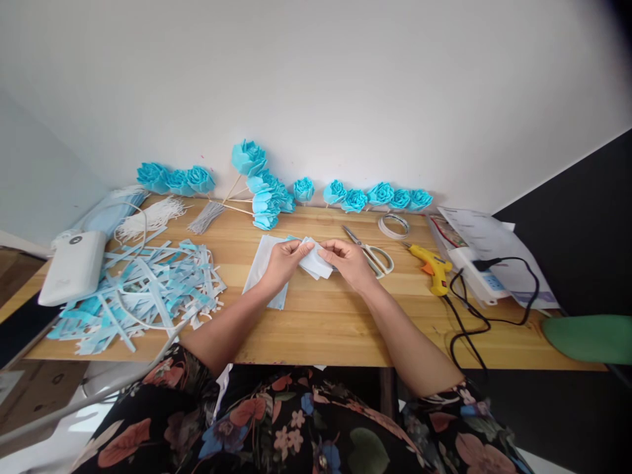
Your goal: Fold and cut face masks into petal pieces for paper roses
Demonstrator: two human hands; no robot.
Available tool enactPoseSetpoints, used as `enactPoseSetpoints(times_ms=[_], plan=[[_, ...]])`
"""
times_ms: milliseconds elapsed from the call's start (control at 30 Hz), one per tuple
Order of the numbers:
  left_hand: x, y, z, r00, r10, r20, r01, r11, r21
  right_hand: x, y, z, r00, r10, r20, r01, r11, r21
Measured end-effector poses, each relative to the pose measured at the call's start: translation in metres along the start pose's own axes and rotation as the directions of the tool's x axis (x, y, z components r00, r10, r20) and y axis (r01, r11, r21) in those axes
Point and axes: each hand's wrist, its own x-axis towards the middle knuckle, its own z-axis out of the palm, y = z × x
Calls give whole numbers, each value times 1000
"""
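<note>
I see the left hand and right hand close together, thumbs and fingertips pinched on a fanned stack of thin white and pale-blue fabric pieces above the brown wooden table; a flat pale-blue fabric sheet lies under my left hand; steel scissors with white handles lie just beside the right; farther off, turquoise ruffled flowers line the white wall.

The person's left forearm slants up from the lower left of the frame, the right forearm from the lower right. At the centre, the left hand and right hand sit near each other, thumbs pointing inward, each pinching between thumb and bent fingers.
</note>
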Motion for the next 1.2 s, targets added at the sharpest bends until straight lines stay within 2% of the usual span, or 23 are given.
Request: enactPoseSetpoints(times_ms=[167,300,500,767,1000,1100,1200], plan=[[1,0,1,1000,18,7,-17,998,-64,1,1,0,1000,-3,-10,3,999,37],[1,3,2,999,-30,18,32,992,-120,1,1,1,999,-15,-49,18,998,54],[1,2,1,1000,-20,-1,20,997,-75,0,-1,1,999,-12,-37,13,999,39],[0,3,2,999,-30,13,31,998,-56,0,0,-2,993,-105,-55,98,988,-120],[2,1,2,997,-48,54,56,985,-161,2,3,-2,988,-89,-125,84,995,-44],[2,1,3,995,-62,77,73,986,-149,3,5,-2,988,-69,-140,66,998,-21],[2,0,3,996,-61,60,68,991,-116,2,5,-2,993,-59,-106,57,998,-18]])
